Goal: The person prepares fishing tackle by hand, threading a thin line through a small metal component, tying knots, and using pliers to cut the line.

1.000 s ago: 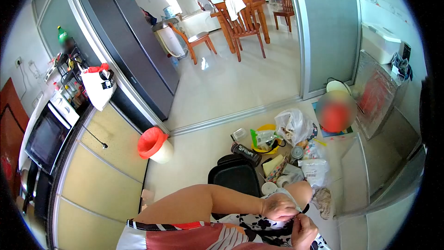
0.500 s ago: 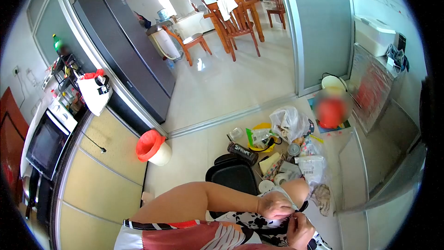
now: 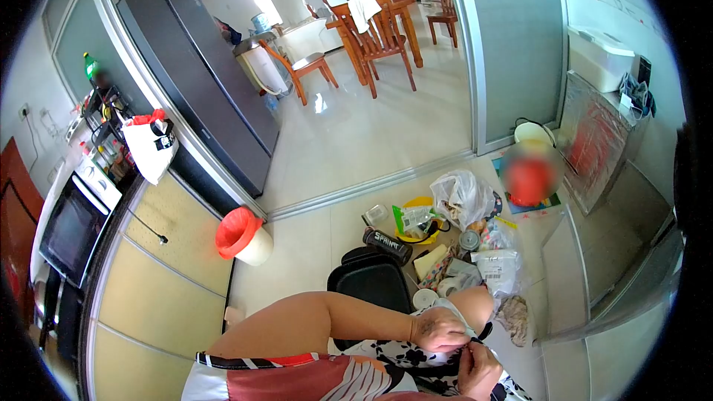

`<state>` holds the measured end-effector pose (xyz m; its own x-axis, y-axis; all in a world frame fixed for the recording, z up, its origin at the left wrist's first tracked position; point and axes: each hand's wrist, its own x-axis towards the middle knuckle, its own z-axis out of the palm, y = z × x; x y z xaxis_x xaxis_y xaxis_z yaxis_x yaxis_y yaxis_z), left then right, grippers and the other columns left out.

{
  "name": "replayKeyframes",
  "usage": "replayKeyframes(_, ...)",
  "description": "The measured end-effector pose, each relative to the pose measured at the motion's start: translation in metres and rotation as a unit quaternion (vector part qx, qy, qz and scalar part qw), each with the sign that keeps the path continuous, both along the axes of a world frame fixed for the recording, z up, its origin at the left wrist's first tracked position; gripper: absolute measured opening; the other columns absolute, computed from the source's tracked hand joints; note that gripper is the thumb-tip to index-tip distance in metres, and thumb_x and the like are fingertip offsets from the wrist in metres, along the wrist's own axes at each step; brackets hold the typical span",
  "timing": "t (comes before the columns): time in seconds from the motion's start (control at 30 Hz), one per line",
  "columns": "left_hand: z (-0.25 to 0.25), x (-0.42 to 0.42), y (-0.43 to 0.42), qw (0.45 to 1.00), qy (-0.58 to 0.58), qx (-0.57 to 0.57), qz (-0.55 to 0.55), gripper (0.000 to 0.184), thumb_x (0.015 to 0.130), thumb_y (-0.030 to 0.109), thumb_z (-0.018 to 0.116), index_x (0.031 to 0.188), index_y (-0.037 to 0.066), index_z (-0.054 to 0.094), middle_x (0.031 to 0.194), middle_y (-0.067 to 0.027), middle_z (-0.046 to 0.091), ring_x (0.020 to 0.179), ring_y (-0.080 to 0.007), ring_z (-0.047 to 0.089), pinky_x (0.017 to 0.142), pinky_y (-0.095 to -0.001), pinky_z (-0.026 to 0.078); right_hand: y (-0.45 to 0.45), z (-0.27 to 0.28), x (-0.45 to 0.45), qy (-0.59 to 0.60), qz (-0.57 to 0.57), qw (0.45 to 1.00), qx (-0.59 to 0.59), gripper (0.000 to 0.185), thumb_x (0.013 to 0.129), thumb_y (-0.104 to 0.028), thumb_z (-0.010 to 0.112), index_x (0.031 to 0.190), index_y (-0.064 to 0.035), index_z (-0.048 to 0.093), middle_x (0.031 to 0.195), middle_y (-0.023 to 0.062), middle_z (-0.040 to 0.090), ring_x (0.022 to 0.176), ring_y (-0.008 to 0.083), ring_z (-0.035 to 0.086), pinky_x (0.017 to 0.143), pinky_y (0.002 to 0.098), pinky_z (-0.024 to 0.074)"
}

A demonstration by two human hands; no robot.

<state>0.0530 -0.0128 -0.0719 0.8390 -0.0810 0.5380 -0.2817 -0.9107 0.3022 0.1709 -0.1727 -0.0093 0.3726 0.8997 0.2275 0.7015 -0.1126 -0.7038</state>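
My left hand (image 3: 438, 329) reaches across from the left above my lap, fingers curled down and pinched. Close below it, my right hand (image 3: 479, 370) is closed too, its fingertips almost meeting those of the left. Something small and dark shows between the fingertips, too small to name. Black-and-white floral cloth (image 3: 397, 351) covers my lap under both hands. Just past my knee lie a white round lid-like piece (image 3: 425, 298) and a crumpled beige cloth (image 3: 512, 319).
Beyond my knees the floor holds a black plastic seat (image 3: 371, 282), a black SPRINT bottle (image 3: 388, 246), a clear bag (image 3: 462, 199) and several packages. A red-lined bin (image 3: 252, 241) stands left by the cabinets. Far back, a person (image 3: 315, 1) stands near a wooden table (image 3: 408, 11).
The view has shifted very slightly. Both hands stay together over the floral cloth, with only a small movement of the fingers.
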Motion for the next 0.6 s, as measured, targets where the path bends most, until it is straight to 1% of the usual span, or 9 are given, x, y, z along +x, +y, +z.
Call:
replayKeyframes(0.13, 0.002, 0.001, 0.000, 1.000, -0.011, -0.003, -0.002, 0.025, 0.068, 0.020, 0.066, 0.088, 0.006, 0.060, 0.072, -0.0039, 0.050, 0.061, -0.0223, 0.055, 0.050, -0.0342, 0.042, 0.001, 0.000, -0.001, 0.007, -0.001, 1.000, 0.011, 0.013, 0.085, -0.012, 0.059, 0.094, -0.0028, 0.063, 0.080, 0.0192, 0.064, 0.070, 0.0364, 0.062, 0.060, 0.0404, 0.0503)
replayKeyframes(0.33, 0.003, 0.001, 0.001, 1.000, 0.005, -0.007, -0.009, 0.025, 0.069, 0.020, 0.067, 0.089, 0.006, 0.060, 0.074, -0.0038, 0.053, 0.063, -0.0218, 0.056, 0.051, -0.0334, 0.043, 0.002, 0.000, 0.000, 0.009, 0.006, 1.000, 0.016, 0.015, 0.085, -0.011, 0.059, 0.096, -0.0019, 0.064, 0.081, 0.0197, 0.063, 0.070, 0.0379, 0.062, 0.061, 0.0408, 0.0504)
replayKeyframes(0.43, 0.002, 0.000, 0.001, 1.000, -0.002, -0.006, -0.006, 0.025, 0.069, 0.019, 0.067, 0.090, 0.007, 0.061, 0.075, -0.0032, 0.053, 0.062, -0.0217, 0.056, 0.050, -0.0335, 0.043, 0.001, 0.006, -0.001, 0.044, 0.003, 0.999, -0.012, 0.008, 0.086, -0.009, 0.058, 0.089, -0.0029, 0.063, 0.089, 0.0186, 0.066, 0.079, 0.0337, 0.064, 0.067, 0.0376, 0.0512)
replayKeyframes(0.53, 0.005, 0.003, 0.001, 0.999, -0.044, -0.007, -0.005, 0.025, 0.069, 0.019, 0.067, 0.090, 0.007, 0.061, 0.074, -0.0028, 0.053, 0.061, -0.0214, 0.056, 0.050, -0.0340, 0.044, 0.008, -0.014, -0.003, -0.008, -0.001, 0.994, 0.109, 0.009, 0.074, -0.001, 0.062, 0.082, -0.0005, 0.062, 0.066, 0.0164, 0.060, 0.058, 0.0324, 0.060, 0.053, 0.0362, 0.0462)
replayKeyframes(0.57, 0.004, 0.001, 0.002, 1.000, 0.010, -0.002, -0.005, 0.025, 0.069, 0.019, 0.067, 0.090, 0.008, 0.062, 0.074, -0.0031, 0.053, 0.061, -0.0215, 0.056, 0.051, -0.0344, 0.044, 0.006, 0.000, -0.005, 0.015, 0.004, 0.998, 0.069, 0.010, 0.076, 0.000, 0.059, 0.084, 0.0009, 0.063, 0.072, 0.0190, 0.062, 0.065, 0.0365, 0.061, 0.058, 0.0393, 0.0474)
replayKeyframes(0.6, 0.002, 0.000, 0.002, 1.000, 0.004, -0.010, -0.009, 0.025, 0.069, 0.019, 0.067, 0.090, 0.008, 0.062, 0.075, -0.0032, 0.053, 0.061, -0.0217, 0.056, 0.051, -0.0345, 0.044, 0.003, -0.011, -0.002, 0.023, 0.003, 0.997, 0.072, 0.009, 0.076, 0.000, 0.059, 0.084, 0.0009, 0.063, 0.072, 0.0190, 0.061, 0.064, 0.0363, 0.061, 0.057, 0.0392, 0.0475)
